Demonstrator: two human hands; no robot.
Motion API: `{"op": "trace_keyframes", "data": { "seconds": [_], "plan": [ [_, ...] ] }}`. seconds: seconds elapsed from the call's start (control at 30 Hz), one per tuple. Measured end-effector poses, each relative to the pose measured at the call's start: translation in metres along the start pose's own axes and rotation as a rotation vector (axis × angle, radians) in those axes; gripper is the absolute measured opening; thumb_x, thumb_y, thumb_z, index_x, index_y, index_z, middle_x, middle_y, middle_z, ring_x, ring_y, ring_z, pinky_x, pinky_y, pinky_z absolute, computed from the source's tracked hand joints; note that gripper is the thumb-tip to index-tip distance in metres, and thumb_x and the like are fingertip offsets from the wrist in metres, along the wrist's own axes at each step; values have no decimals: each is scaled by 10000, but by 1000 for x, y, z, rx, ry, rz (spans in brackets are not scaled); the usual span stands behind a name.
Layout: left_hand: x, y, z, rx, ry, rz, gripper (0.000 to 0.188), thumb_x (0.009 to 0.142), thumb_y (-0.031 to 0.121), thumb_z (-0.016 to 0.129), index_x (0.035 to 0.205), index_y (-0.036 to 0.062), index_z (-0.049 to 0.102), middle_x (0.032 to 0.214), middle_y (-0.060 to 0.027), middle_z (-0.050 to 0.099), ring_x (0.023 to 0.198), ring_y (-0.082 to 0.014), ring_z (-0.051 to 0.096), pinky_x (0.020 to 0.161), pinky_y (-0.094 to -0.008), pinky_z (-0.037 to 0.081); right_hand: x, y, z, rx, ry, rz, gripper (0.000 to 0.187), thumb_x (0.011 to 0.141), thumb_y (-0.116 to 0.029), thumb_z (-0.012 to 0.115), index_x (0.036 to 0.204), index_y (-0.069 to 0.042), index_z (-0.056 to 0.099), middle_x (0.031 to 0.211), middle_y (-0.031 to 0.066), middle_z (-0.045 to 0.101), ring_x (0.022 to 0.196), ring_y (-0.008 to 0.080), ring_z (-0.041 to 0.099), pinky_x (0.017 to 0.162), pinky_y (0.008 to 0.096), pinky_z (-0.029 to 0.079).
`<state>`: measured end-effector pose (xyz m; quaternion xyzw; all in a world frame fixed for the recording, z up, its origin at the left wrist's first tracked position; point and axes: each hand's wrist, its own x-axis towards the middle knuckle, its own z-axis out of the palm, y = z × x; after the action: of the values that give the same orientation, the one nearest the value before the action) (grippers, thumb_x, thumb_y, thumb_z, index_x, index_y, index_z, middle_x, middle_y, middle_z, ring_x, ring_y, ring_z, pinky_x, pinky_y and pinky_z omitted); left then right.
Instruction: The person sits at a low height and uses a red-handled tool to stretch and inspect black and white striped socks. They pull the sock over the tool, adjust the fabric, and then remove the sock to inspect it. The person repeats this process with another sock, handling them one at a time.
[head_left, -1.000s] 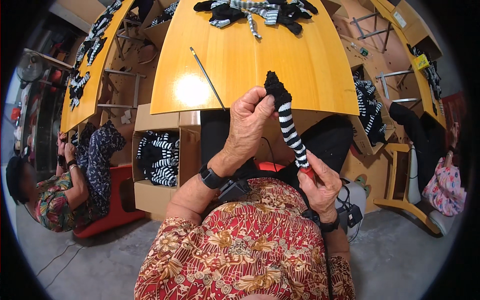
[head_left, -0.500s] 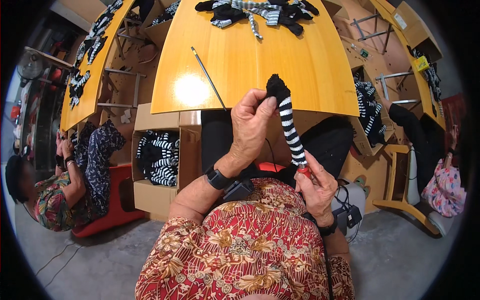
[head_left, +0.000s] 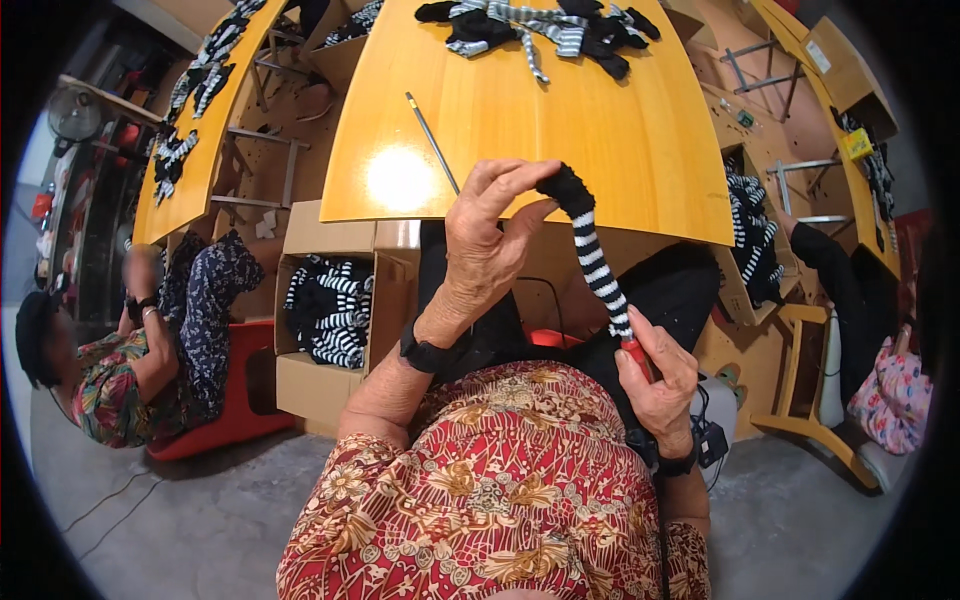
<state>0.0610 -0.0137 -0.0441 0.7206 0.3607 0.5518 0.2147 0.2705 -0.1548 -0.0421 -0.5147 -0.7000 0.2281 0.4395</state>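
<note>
A black-and-white striped knitted tube (head_left: 592, 262) with a solid black end, like a small sock or a toy limb, slants in front of me just off the table's near edge. My left hand (head_left: 490, 230) pinches its black end between outstretched fingers and thumb. Lower down, at the striped end, my right hand (head_left: 660, 385) is closed round a red handle (head_left: 637, 358) that meets the tube's opening. Whatever part of that tool runs inside the tube is hidden by the knit.
On the yellow table (head_left: 600, 120) lie a thin dark rod (head_left: 432, 140) and a pile of striped and black knitted pieces (head_left: 545, 30). Cardboard boxes with more pieces stand left (head_left: 325, 372) and right (head_left: 750, 300). A co-worker (head_left: 130, 370) sits left, another person (head_left: 890, 395) right.
The black end has bent over to the right, and my left fingers have straightened along it. My right hand, with the red handle, sits slightly lower and further right. The whole view has shifted slightly.
</note>
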Motion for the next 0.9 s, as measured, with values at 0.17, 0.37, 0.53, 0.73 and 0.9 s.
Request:
{"op": "trace_keyframes", "data": {
  "seconds": [0.17, 0.37, 0.53, 0.73, 0.9],
  "plan": [
    [-2, -4, -4, 179, 34, 132, 403, 685, -20, 750, 1061, 112, 688, 951, -85, 659, 875, -254, 642, 735, -341, 514, -1, -4, -4, 63, -38, 46, 493, 737, 84, 660, 1225, 33, 613, 773, 102, 603, 631, 175, 566, 613, 279, 468],
    [3, -7, -12, 306, -66, 253, 331, 668, -26, 754, 971, 71, 667, 1020, -102, 665, 915, -272, 640, 769, -354, 504, -2, 2, -12, 190, -137, 199, 499, 758, 80, 648, 1252, 18, 609, 769, 66, 611, 635, 94, 549, 594, 237, 456],
    [15, -5, -17, 318, -214, 361, 243, 659, -17, 733, 863, 66, 630, 1032, -87, 664, 983, -254, 632, 839, -385, 460, -1, 18, -24, 541, -198, 526, 486, 795, 47, 634, 1277, -7, 602, 783, 38, 630, 586, 68, 556, 535, 203, 449],
    [31, -4, -18, 436, -337, 371, 108, 752, 38, 673, 854, 71, 655, 1004, -64, 676, 965, -237, 641, 880, -393, 453, 14, 52, -37, 707, -292, 583, 478, 805, 33, 622, 1280, -17, 603, 773, 56, 642, 556, 71, 560, 521, 200, 454],
    [20, -2, -26, 396, -218, 144, 162, 780, 5, 670, 929, 63, 690, 954, -87, 683, 867, -251, 664, 789, -352, 511, 43, 60, -41, 619, -411, 450, 480, 774, 47, 633, 1251, -6, 624, 767, 43, 641, 549, 68, 554, 525, 209, 457]
  ]
}}
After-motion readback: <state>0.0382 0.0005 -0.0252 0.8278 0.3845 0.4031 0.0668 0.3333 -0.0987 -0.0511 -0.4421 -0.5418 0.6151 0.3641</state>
